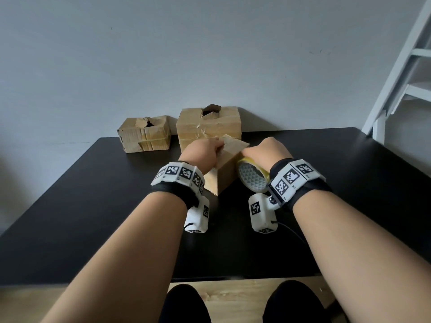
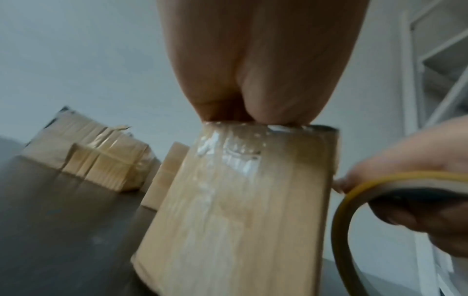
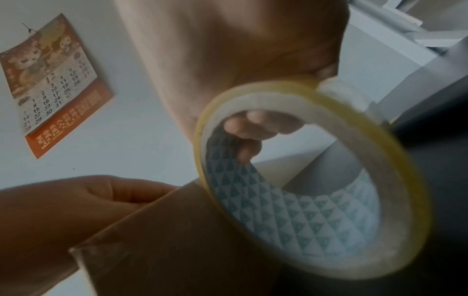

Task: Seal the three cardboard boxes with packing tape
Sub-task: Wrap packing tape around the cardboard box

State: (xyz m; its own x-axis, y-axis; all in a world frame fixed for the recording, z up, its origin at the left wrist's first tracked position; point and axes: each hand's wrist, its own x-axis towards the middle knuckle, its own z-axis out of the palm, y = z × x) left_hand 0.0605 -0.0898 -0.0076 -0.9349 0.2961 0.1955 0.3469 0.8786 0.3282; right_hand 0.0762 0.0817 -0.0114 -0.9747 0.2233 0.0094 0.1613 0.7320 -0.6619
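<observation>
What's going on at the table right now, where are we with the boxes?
A person is taping the nearest cardboard box on the black table. The left hand presses on the box's top, while the right hand grips the tape roll against the box's right side, fingers hooked through its core. Glossy tape already shows on the box's left face. Two other boxes, a small one and a larger one, stand at the back with torn openings on top.

boxes (image 1: 211,127): tan, brown cardboard
tape roll (image 1: 253,174): yellowish rim, white core printed with grey-green triangles
table (image 1: 93,206): black
wall (image 1: 163,54): pale grey
wristbands (image 1: 179,177): white with black square markers
calendar (image 3: 54,86): orange, white date grid
</observation>
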